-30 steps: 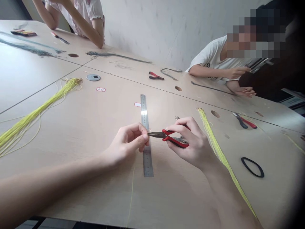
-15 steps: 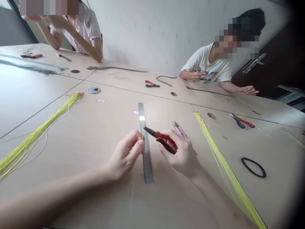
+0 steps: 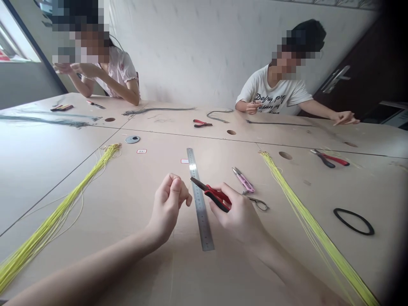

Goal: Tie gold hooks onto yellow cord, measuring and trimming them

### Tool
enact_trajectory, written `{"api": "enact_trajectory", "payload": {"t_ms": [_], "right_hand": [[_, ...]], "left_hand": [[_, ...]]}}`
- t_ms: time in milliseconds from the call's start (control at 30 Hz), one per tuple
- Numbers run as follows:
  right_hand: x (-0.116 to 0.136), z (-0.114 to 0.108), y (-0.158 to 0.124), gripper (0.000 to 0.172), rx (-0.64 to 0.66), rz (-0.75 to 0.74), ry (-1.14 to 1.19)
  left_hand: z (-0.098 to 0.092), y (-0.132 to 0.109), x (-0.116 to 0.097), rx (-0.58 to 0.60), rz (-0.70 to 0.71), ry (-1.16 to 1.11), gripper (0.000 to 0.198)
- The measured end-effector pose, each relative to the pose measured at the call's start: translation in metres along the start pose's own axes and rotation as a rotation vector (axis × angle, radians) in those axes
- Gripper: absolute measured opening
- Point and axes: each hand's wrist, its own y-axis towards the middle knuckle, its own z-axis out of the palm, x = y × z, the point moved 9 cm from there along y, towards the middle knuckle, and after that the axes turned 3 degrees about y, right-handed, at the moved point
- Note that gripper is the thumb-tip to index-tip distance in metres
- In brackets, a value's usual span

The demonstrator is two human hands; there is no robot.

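My right hand (image 3: 240,214) is wrapped around red-and-black pliers (image 3: 217,199), whose dark jaws point left over a steel ruler (image 3: 204,225). Just left of the ruler, my left hand (image 3: 168,206) is closed with the thumb on top. A thin yellow cord, faint here, runs between its fingers and the plier tips and trails down below the hand. Pink-handled thread snips (image 3: 245,180) lie beyond my right hand, with a metal loop (image 3: 262,205) close by. The ruler rests flat on the table, apart from my left hand.
Bundles of yellow cords lie on the left (image 3: 75,193) and right (image 3: 306,219). Also on the table are a black oval ring (image 3: 353,221), other pliers (image 3: 330,159), a small label (image 3: 142,151) and a grey disc (image 3: 132,139). Two people sit across the table.
The view has tilted up and shifted. My left hand has turned more upright, and its fingers have curled in. The cord at the plier tips is fainter now. The pliers stay in my right hand.
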Motion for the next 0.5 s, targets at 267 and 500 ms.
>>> {"api": "enact_trajectory", "payload": {"t_ms": [267,500], "right_hand": [[-0.006,-0.001,0.003,0.011,-0.033,0.031,0.033],[-0.001,-0.004,0.002,0.014,-0.026,-0.029,0.030]], "left_hand": [[-0.002,0.003,0.024,-0.024,-0.291,-0.173,0.035],[0.000,0.005,0.021,0.041,-0.410,-0.046,0.013]]}}
